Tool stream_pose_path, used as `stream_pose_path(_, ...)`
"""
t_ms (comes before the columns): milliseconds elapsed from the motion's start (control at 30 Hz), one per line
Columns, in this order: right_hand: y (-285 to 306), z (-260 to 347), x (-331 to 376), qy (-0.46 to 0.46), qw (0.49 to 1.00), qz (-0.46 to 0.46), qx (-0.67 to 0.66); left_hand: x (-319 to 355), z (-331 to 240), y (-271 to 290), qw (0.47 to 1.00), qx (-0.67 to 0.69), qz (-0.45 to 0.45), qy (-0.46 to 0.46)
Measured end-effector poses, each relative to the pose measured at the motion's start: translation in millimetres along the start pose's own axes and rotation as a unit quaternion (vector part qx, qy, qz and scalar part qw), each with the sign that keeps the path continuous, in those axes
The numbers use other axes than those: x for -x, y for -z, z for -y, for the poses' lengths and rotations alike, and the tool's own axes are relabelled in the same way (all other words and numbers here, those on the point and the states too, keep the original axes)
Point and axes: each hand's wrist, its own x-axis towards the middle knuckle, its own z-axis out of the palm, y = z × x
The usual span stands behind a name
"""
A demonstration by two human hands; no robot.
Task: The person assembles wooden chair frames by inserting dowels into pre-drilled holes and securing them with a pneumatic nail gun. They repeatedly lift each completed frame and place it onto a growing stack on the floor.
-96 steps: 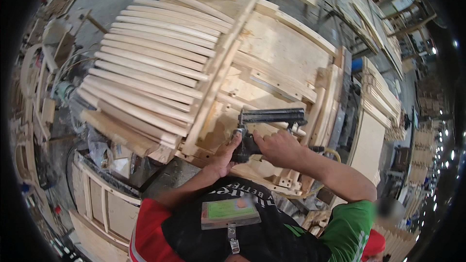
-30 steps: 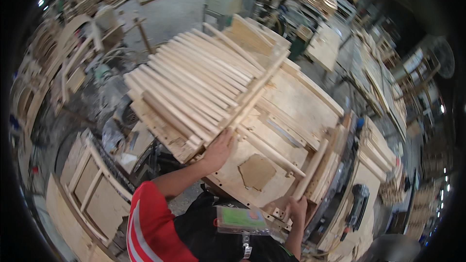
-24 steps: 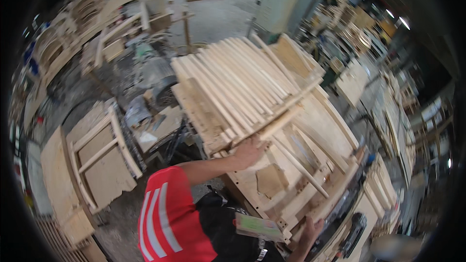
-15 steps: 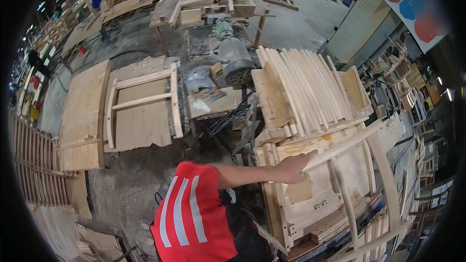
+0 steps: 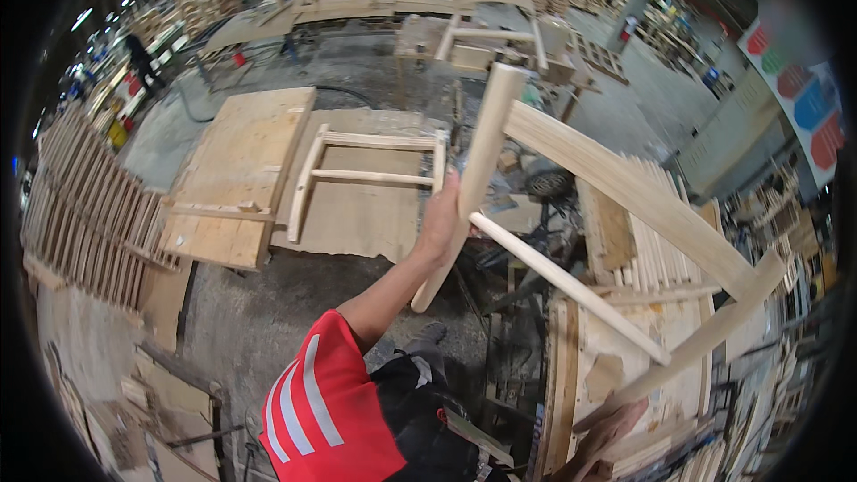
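A pale wooden chair frame (image 5: 616,183) hangs in the air in front of me, tilted. It has two thick legs, a wide flat rail and a thinner round rod between them. My left hand (image 5: 440,221) is closed around its left leg, near the joint with the rod. At the lower right, my right hand (image 5: 614,428) grips the near end of the other leg; some of its fingers are hidden. A similar frame (image 5: 375,140) lies on a cardboard-covered table (image 5: 366,214) beyond my left arm.
On the right stands a wooden workbench (image 5: 560,375), with a stack of round rods (image 5: 656,254) behind it. A thick board (image 5: 237,174) lies left of the cardboard. Slatted pieces (image 5: 89,205) stand at far left. A motor (image 5: 546,183) sits behind the held frame.
The chair frame has swung up and left from over the workbench to in front of me. My left hand moved left with it, and my right hand has come into view on it.
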Motion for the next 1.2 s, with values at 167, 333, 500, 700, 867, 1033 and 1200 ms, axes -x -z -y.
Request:
stream_pose_path(167, -136.2, 25.2, -93.7, -0.090, 0.842, 0.256, -0.466, -49.4, -56.8, 96.5, 0.976, 0.112, -0.021, -0.188)
stream_pose_path(333, -295.0, 96.8, -111.1, -0.177, 0.815, 0.382, -0.398, -66.2, -126.0, 237.6, 0.970, 0.200, 0.123, -0.067)
stream_pose_path(500, -440.0, 70.8, -106.0, -0.196, 0.784, 0.498, -0.316, -63.3, -135.9, 322.8, 0.998, 0.022, 0.063, 0.007)
stream_pose_path(700, -573.0, 30.0, -108.4, -0.074, 0.829, 0.531, -0.159, -112.5, -92.8, 405.9, 0.940, -0.323, -0.107, -0.017)
stream_pose_path(867, -635.2, 13.9, -80.4, -0.044, 0.858, 0.499, -0.114, -134.3, -60.3, 448.0, 0.871, -0.444, -0.192, -0.086)
stream_pose_path(1033, -666.4, -7.1, -75.0, -0.031, 0.871, 0.491, -0.007, -158.6, -58.3, 457.0, 0.868, -0.461, -0.185, -0.004)
stream_pose_path(1200, -680.7, -33.8, -69.4, 0.053, 0.879, 0.472, 0.037, -164.4, -51.7, 474.8, 0.818, -0.536, -0.182, -0.099)
